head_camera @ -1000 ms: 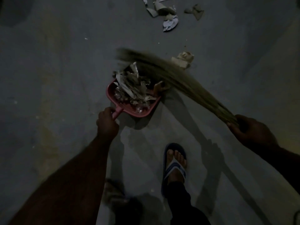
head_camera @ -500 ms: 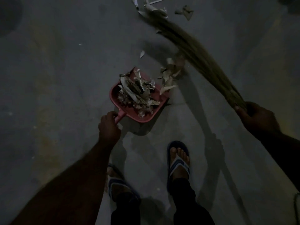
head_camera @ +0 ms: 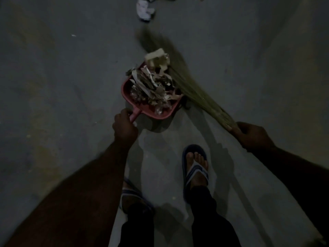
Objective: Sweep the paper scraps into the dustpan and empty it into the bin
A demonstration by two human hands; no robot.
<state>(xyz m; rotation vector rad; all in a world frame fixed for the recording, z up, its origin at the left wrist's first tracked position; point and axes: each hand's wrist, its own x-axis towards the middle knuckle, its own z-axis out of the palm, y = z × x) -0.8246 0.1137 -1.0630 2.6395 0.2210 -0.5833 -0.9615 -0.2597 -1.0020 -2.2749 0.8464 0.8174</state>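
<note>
In the head view, the red dustpan [head_camera: 164,116] sat on the grey floor [head_camera: 53,86] just above the centre of the frame, heaped with paper scraps [head_camera: 153,86]. The left hand [head_camera: 124,127], at centre, was curled round the dustpan's handle [head_camera: 134,115]. At right of centre, the right hand [head_camera: 252,134] gripped the bound end of a grass broom [head_camera: 194,90], whose bristles ran up and left along the pan's right side, their tips blurred beside a pale scrap [head_camera: 154,57] at the pan's open edge. More crumpled paper [head_camera: 145,9] lay apart on the floor at the top edge. Two feet in blue flip-flops [head_camera: 195,168] stood in the lower centre.
</note>
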